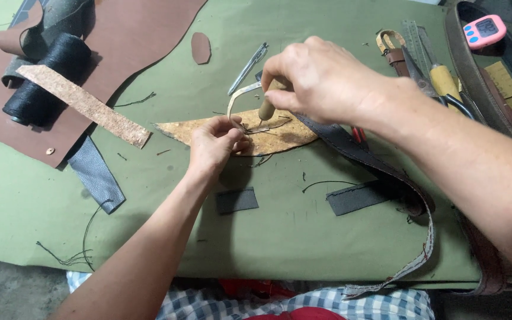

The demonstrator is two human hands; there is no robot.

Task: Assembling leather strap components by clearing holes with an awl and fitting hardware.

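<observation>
From my remote seat I judge the stitching or piercing only partly done: my right hand [327,77] is closed around a wooden-handled awl [266,106], its tip pressed down onto the cork pad [208,131], while my left hand [216,144] pinches the near end of the dark leather strap [362,155] against that pad. The strap runs off to the right and curls down past the table edge, its pale underside showing a row of holes or stitches along the border; how much of the strap is left to work I cannot tell. Around the work lie a black thread spool [48,80], a cork strip [84,105], a brown leather sheet [131,35], two dark leather patches [237,200], a metal pen-like tool [248,67] and a pink timer [485,31]. Loose thread ends near the awl could snag.
</observation>
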